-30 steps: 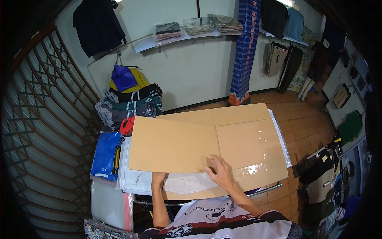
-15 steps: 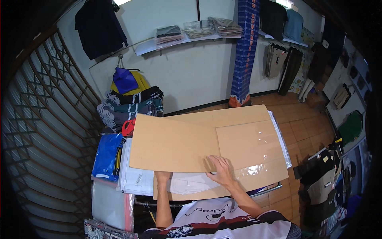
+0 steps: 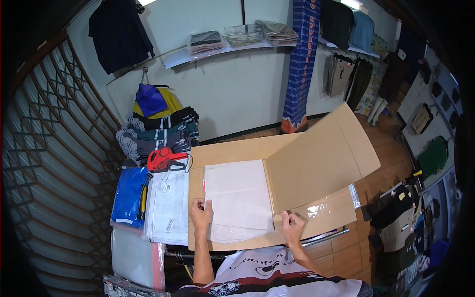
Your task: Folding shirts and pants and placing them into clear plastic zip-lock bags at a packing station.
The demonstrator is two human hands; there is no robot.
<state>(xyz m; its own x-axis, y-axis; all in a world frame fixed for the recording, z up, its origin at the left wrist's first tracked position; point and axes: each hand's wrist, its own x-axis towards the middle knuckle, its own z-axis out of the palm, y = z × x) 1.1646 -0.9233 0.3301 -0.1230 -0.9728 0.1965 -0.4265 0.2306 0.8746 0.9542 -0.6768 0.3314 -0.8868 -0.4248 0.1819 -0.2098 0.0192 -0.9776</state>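
A folded pale beige garment [image 3: 237, 190] lies flat on a large brown cardboard folding board [image 3: 198, 171]. My left hand [image 3: 200, 215] is closed on the garment's left edge, thumb on top. To the right of the cloth, my right hand [image 3: 293, 227] has its fingers curled just below the lower edge of a raised cardboard flap [image 3: 321, 158]. Whether those fingers hold anything is hidden. The flap stands tilted up toward the right, hinged along the garment's right side. Clear tape shines on the board's lower right panel.
A red handheld labeller [image 3: 166, 159] rests on white plastic-wrapped packs [image 3: 168, 208] left of the board. Beside these are a blue packaged garment [image 3: 129, 195] and clear plastic bags [image 3: 136, 252]. Stacked folded clothes [image 3: 161, 128] stand behind. A metal rail [image 3: 326, 236] runs along the right front.
The left flap, which covered the garment, is down on the board and the cloth is exposed. The right flap has swung up. My left hand came out from under cardboard; my right moved slightly right and lower.
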